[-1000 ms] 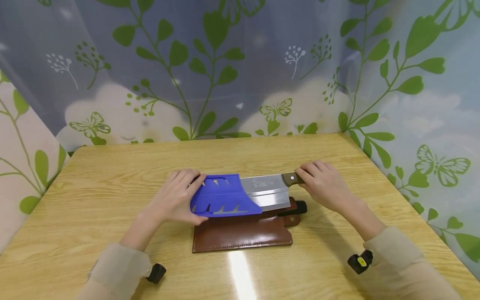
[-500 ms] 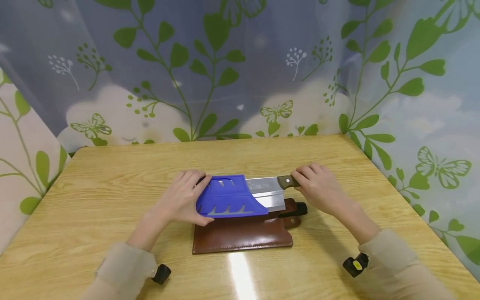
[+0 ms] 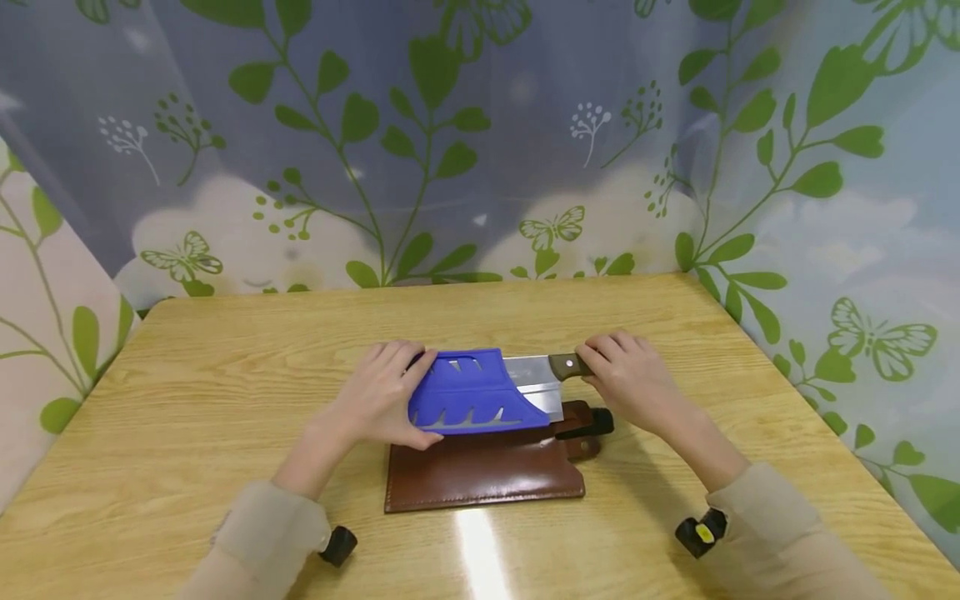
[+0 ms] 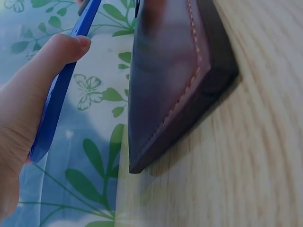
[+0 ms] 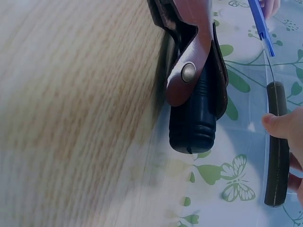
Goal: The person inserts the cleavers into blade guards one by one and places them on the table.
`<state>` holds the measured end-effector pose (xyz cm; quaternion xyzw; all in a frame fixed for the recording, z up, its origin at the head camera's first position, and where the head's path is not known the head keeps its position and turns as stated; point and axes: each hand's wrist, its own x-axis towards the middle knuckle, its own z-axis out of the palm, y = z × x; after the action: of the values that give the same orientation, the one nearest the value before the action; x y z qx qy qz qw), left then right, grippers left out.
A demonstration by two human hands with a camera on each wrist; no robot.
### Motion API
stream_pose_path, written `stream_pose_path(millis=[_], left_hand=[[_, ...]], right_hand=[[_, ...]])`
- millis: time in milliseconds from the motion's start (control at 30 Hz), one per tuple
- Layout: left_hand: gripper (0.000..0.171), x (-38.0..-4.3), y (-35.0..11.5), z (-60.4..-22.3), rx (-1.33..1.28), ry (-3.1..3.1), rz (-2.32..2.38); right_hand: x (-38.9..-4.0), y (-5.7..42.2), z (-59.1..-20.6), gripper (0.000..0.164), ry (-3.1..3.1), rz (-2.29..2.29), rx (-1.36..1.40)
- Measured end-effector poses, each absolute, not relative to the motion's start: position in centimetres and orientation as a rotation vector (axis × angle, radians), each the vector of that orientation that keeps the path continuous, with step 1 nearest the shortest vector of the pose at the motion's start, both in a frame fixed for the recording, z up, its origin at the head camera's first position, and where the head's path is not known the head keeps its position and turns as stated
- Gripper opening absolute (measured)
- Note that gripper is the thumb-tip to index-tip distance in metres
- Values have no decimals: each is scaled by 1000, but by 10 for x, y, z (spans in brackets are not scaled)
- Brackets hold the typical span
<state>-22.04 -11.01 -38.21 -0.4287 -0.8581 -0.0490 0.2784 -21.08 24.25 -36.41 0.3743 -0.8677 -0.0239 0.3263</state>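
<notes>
My left hand (image 3: 378,396) grips the closed end of a blue slotted knife sheath (image 3: 468,387), thumb along its lower edge. A cleaver (image 3: 534,369) sits partly inside it, a strip of steel blade showing on the right. My right hand (image 3: 630,379) holds the cleaver's brown handle (image 3: 564,366); in the right wrist view, thumb and fingers close around this handle (image 5: 277,184). Seen from the left wrist, the sheath (image 4: 57,104) is held above the table, edge-on. Below and nearer me lies a brown leather sheath (image 3: 487,475).
From the leather sheath's right end sticks a black handle (image 3: 602,421), under a strap with a metal snap (image 5: 188,72). Everything lies over a wood-grain table (image 3: 225,375). A leaf-printed curtain (image 3: 480,167) rises behind it and at the sides.
My left hand has moved right with the blue sheath, and my right hand slightly left with the cleaver. Less of the blade shows now. The leather sheath has stayed in place.
</notes>
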Motion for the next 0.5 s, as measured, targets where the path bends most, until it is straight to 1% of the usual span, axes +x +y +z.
stream_pose_path(millis=[500], left_hand=[[102,-217,-105,-381,-1091,-2325,-123]], right_hand=[[-214,235,-365,35,-2284,-45,964]])
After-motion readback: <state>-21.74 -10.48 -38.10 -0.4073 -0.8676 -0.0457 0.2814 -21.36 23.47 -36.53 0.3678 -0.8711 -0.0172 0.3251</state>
